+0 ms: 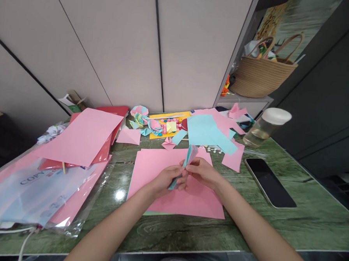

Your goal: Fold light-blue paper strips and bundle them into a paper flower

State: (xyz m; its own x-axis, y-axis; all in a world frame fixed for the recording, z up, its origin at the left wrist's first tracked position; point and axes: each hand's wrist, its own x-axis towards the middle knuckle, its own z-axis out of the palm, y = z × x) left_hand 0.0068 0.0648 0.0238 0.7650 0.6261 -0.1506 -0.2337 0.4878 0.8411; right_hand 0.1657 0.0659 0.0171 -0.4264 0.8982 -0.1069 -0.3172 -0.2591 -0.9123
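Between my two hands is a narrow bundle of folded paper [190, 154], light blue on one side with pink layers showing at its fanned upper end. My left hand [171, 179] is closed round its lower part. The fingers of my right hand [200, 170] pinch it from the other side, near the middle. The bundle tilts, its top leaning right. Beneath the hands lies a stack of pink paper sheets [152, 164], with a green edge peeking out at the bottom.
Behind are folded paper flowers [139, 119], a yellow tray [155, 136] with small beads, and blue paper [202, 130]. A bottle [264, 125] and a phone [269, 182] stand and lie at right. Plastic-wrapped copy paper [51, 190] covers the left. A woven basket [262, 76] sits on a shelf.
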